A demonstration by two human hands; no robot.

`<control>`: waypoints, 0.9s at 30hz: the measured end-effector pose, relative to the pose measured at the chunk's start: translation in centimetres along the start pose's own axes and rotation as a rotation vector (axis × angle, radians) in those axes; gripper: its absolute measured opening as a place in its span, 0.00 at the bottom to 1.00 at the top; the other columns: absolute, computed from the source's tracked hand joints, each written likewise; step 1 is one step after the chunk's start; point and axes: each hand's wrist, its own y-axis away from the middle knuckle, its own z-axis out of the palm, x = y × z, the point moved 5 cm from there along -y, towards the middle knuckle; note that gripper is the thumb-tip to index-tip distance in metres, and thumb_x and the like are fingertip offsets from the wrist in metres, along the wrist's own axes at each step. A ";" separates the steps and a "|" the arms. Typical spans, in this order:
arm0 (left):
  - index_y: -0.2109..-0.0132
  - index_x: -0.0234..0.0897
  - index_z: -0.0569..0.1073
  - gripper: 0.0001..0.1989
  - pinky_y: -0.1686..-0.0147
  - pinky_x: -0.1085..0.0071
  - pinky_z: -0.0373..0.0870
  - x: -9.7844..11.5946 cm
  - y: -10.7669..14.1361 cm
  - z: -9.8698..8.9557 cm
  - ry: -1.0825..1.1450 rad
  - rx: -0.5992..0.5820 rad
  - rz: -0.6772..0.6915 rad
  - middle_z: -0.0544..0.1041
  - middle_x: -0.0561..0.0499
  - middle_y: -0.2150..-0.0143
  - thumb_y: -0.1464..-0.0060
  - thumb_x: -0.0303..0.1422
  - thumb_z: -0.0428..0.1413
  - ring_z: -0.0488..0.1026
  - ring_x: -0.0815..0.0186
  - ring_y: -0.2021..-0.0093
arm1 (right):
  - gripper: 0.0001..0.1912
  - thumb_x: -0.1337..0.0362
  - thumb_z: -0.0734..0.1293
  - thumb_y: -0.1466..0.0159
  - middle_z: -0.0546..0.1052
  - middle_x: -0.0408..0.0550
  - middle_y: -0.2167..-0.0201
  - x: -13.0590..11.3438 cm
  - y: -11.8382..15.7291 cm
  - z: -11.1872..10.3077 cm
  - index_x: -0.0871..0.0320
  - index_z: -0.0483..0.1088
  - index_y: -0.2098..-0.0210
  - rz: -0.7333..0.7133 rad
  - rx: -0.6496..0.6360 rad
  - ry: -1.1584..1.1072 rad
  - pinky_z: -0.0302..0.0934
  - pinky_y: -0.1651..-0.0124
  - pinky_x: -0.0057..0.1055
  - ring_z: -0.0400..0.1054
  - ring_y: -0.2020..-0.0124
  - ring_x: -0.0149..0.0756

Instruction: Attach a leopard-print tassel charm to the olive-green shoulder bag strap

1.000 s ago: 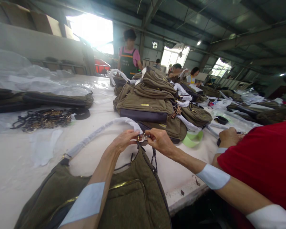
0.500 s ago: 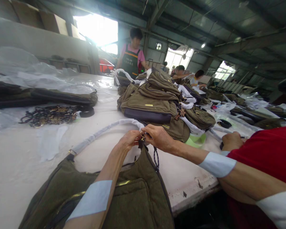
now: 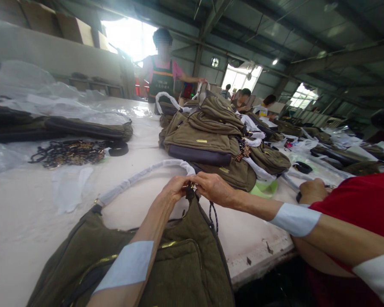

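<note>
An olive-green bag (image 3: 179,273) with gold zips lies on the white table (image 3: 121,170) in front of me. Its strap (image 3: 141,172), wrapped in white material, arches up from both top corners. At the right corner my left hand (image 3: 178,187) is closed on the strap's metal ring. My right hand (image 3: 213,187) pinches the same spot from the right, its fingertips touching those of my left hand. The small hardware between the fingers is mostly hidden. A dark cord loop (image 3: 214,215) hangs just below my right hand.
Beyond my hands is a pile of olive bags (image 3: 205,136). Beaded charms (image 3: 72,153), a black tape roll (image 3: 118,149) and plastic wrap (image 3: 35,89) lie left. A person in red (image 3: 365,204) works close on the right; a person in an apron (image 3: 161,76) stands behind the pile.
My fingers have drawn closer together at the ring, covering more of the hardware. Behind the pile, the aproned person has straightened and shifted left, with an arm stretched out to the right.
</note>
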 end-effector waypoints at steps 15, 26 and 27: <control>0.61 0.37 0.72 0.21 0.70 0.74 0.62 0.7 1.7 1.4 -0.047 -0.239 -0.065 0.75 0.52 0.68 0.64 0.37 0.67 0.70 0.70 0.71 | 0.18 0.62 0.68 0.44 0.76 0.47 0.72 3.3 3.3 1.7 0.63 0.67 0.57 0.574 0.039 -1.106 0.62 0.69 0.27 0.69 0.72 0.31; 0.59 0.40 0.69 0.20 0.68 0.71 0.65 0.5 1.4 1.1 -0.136 -0.217 0.011 0.74 0.54 0.66 0.61 0.36 0.65 0.71 0.69 0.69 | 0.19 0.62 0.72 0.51 0.73 0.41 0.77 4.3 4.9 2.9 0.62 0.68 0.61 0.707 -0.026 -1.318 0.55 0.74 0.24 0.63 0.78 0.26; 0.59 0.41 0.69 0.20 0.68 0.71 0.65 0.5 1.3 1.1 -0.149 -0.213 0.024 0.74 0.54 0.66 0.60 0.36 0.65 0.71 0.69 0.69 | 0.19 0.62 0.73 0.51 0.73 0.41 0.77 4.1 4.8 2.9 0.62 0.68 0.62 0.716 -0.061 -1.351 0.55 0.74 0.24 0.63 0.78 0.26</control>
